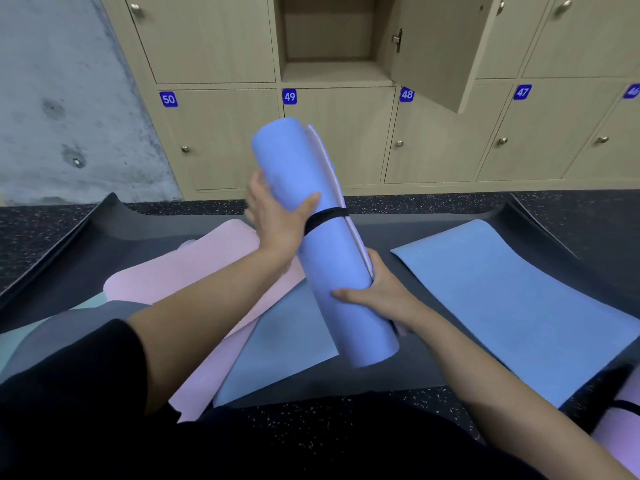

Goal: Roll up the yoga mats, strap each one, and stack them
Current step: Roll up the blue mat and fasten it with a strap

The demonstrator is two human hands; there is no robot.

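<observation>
- A rolled periwinkle-blue foam yoga mat [322, 237] stood tilted at frame centre, top leaning left, with a black elastic strap [327, 216] cinched just above its middle.
- A flat pink foam mat [194, 268] lay centre-left, edge against a flat grey-blue mat [280, 344].
- A flat light-blue mat [519, 306] lay right.

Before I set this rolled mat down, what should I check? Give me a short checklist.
1. Strap on: the black strap circles the rolled blue mat near its middle. Ok.
2. Roll tight: the outer layer flares away from the roll above the strap. Not ok.
3. Grip: left hand and right hand both hold the roll. Ok.
4. Strap fastening: not visible in this view. Cannot tell.
5. Stack spot: a strapped pink roll lies at the lower right, mostly out of frame. Cannot tell.
6. Mats remaining: the pink mat and the blue mat lie flat, unrolled. Not ok.
</observation>
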